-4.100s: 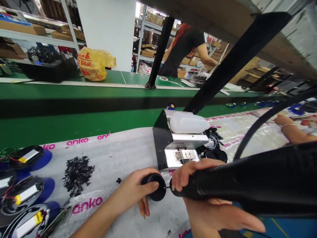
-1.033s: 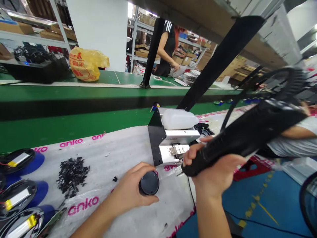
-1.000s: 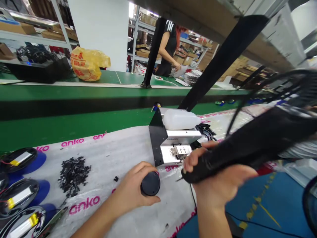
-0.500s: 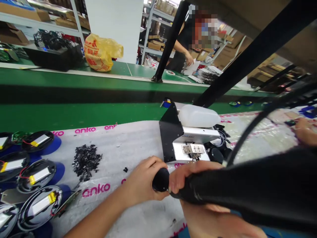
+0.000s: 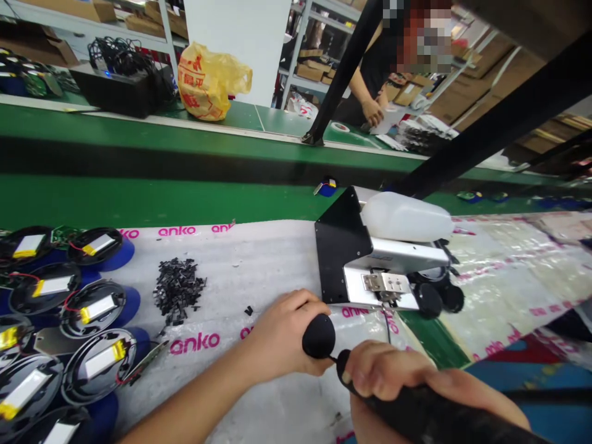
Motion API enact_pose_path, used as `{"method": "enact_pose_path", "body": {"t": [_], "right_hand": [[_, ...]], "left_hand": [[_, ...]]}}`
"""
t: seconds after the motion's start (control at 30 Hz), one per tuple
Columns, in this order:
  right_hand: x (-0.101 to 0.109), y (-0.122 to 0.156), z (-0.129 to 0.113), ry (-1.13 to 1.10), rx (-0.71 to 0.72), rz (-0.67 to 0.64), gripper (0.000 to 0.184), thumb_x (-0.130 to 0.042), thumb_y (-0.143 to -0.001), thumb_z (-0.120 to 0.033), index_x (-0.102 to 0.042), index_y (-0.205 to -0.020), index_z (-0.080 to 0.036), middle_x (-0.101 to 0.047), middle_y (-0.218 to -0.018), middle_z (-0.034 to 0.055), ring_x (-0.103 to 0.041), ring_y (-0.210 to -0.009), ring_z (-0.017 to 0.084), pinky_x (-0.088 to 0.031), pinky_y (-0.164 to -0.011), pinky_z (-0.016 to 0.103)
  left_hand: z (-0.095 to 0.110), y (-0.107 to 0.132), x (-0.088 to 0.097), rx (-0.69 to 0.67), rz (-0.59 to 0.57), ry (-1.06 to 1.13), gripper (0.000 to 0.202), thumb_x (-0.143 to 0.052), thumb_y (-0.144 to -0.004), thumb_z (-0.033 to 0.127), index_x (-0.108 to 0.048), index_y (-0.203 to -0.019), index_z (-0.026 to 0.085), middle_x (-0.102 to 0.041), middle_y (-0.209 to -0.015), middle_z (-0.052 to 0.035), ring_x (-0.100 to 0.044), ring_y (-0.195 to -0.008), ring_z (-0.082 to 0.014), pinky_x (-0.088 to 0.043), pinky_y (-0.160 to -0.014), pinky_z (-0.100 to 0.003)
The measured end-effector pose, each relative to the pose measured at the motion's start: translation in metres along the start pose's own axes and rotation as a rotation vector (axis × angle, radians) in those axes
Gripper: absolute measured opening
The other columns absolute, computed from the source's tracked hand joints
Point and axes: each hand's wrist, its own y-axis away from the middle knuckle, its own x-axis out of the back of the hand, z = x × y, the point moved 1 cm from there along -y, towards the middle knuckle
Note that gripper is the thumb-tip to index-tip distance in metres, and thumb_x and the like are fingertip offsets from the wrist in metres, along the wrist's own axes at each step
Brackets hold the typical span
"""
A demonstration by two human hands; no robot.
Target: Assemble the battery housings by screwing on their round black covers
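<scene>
My left hand [image 5: 290,336] is closed around a small round black part [image 5: 319,337], its flat dark face turned toward me. In my right hand [image 5: 393,370] is a thick black electric screwdriver [image 5: 430,410], gripped near its nose. Its thin bit meets the lower right edge of the round part; whether it sits in a screw is too small to tell. Beyond both hands stands a silver and black machine [image 5: 340,253] with a translucent plastic container [image 5: 404,217] on top and a small metal bracket [image 5: 387,283] in front.
On the left lie several black and blue round housings [image 5: 95,305] with batteries and wires. A pile of small black pieces [image 5: 179,288] rests on the printed foam sheet [image 5: 259,262]. Round black parts [image 5: 428,299] lie beside the machine. Across the green bench, a person's hand [image 5: 372,113] handles white material.
The view has shifted, so the bench things appear further right. The screwdriver's rear end has swung down toward the lower right, and its bit now shows. Both hands keep their hold.
</scene>
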Motion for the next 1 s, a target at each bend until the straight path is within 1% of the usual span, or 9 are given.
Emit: {"method": "enact_pose_path", "body": {"t": [0.1, 0.23, 0.3, 0.43, 0.57, 0.67, 0.77, 0.87, 1.0], "right_hand": [[0.006, -0.003, 0.005, -0.109, -0.018, -0.281, 0.041, -0.038, -0.103, -0.048, -0.071, -0.085, -0.032, -0.066, -0.063, 0.0038, -0.067, -0.059, 0.025, -0.058, -0.058, 0.041], [-0.010, -0.015, 0.002, -0.294, 0.218, 0.209, 0.033, -0.053, -0.095, -0.061, -0.062, -0.105, -0.032, -0.061, -0.061, -0.0014, -0.057, -0.046, 0.020, -0.053, -0.048, 0.034], [-0.015, -0.025, -0.007, -0.338, 0.154, 0.248, 0.031, -0.055, -0.096, -0.054, -0.057, -0.115, -0.030, -0.060, -0.065, -0.0024, -0.054, -0.046, 0.018, -0.052, -0.047, 0.032], [0.002, -0.043, -0.021, 0.065, 0.142, 0.120, 0.048, -0.062, -0.096, -0.033, -0.044, -0.141, -0.029, -0.067, -0.100, 0.0058, -0.069, -0.075, 0.021, -0.060, -0.064, 0.032], [0.004, -0.042, 0.005, 0.594, 0.297, -0.303, 0.072, -0.050, -0.098, -0.019, -0.018, -0.161, -0.031, -0.042, -0.154, 0.0137, -0.054, -0.133, 0.030, -0.056, -0.101, 0.043], [-0.018, -0.034, 0.041, 0.757, 0.413, -0.490, 0.080, -0.041, -0.086, -0.001, -0.028, -0.160, -0.029, -0.045, -0.154, 0.0127, -0.061, -0.127, 0.029, -0.060, -0.095, 0.039], [-0.035, -0.029, 0.065, 0.821, 0.457, -0.419, 0.084, -0.040, -0.075, 0.005, -0.042, -0.153, -0.024, -0.055, -0.146, 0.0151, -0.061, -0.127, 0.032, -0.060, -0.095, 0.045], [-0.027, -0.022, 0.067, 0.820, 0.492, -0.312, 0.064, -0.044, -0.082, 0.001, -0.056, -0.142, -0.019, -0.055, -0.146, 0.0164, -0.055, -0.132, 0.032, -0.057, -0.099, 0.044], [0.012, -0.004, 0.057, 0.693, 0.564, -0.101, 0.034, -0.052, -0.094, -0.010, -0.067, -0.124, -0.018, -0.068, -0.128, 0.0135, -0.069, -0.114, 0.025, -0.059, -0.097, 0.032]], "left_hand": [[-0.001, -0.001, 0.000, 0.016, -0.011, 0.007, 0.060, -0.088, -0.055, 0.019, -0.070, -0.112, 0.015, -0.068, -0.112, -0.0106, -0.067, -0.100, -0.0288, -0.054, -0.094, -0.041], [0.006, -0.001, 0.005, 0.012, -0.076, 0.006, 0.060, -0.089, -0.060, 0.020, -0.067, -0.116, 0.018, -0.066, -0.119, -0.0096, -0.066, -0.107, -0.0264, -0.053, -0.097, -0.036], [0.018, 0.004, 0.011, 0.038, -0.143, -0.054, 0.061, -0.087, -0.065, 0.022, -0.065, -0.122, 0.020, -0.065, -0.123, -0.0088, -0.065, -0.112, -0.0265, -0.053, -0.099, -0.035], [0.054, 0.026, 0.042, 0.239, -0.217, -0.392, 0.073, -0.078, -0.073, 0.023, -0.055, -0.141, 0.025, -0.062, -0.130, -0.0113, -0.066, -0.112, -0.0330, -0.053, -0.099, -0.041], [0.074, 0.031, 0.109, 0.500, -0.046, -0.825, 0.061, -0.062, -0.087, 0.026, -0.050, -0.146, 0.032, -0.059, -0.128, -0.0113, -0.070, -0.104, -0.0304, -0.054, -0.093, -0.040], [0.056, 0.012, 0.172, 0.662, 0.162, -1.054, 0.040, -0.053, -0.096, 0.032, -0.059, -0.135, 0.024, -0.058, -0.122, -0.0139, -0.070, -0.100, -0.0306, -0.054, -0.087, -0.041], [0.021, -0.012, 0.218, 0.791, 0.313, -1.133, 0.043, -0.049, -0.102, 0.040, -0.053, -0.138, 0.018, -0.059, -0.127, -0.0158, -0.069, -0.099, -0.0288, -0.055, -0.086, -0.045], [-0.007, -0.023, 0.236, 0.895, 0.384, -1.163, 0.040, -0.057, -0.100, 0.041, -0.056, -0.133, 0.018, -0.064, -0.125, -0.0109, -0.068, -0.100, -0.0245, -0.057, -0.086, -0.045], [-0.016, -0.034, 0.227, 0.838, 0.419, -1.232, 0.037, -0.064, -0.096, 0.033, -0.059, -0.130, 0.017, -0.059, -0.137, -0.0122, -0.058, -0.123, -0.0320, -0.048, -0.102, -0.057]]}}
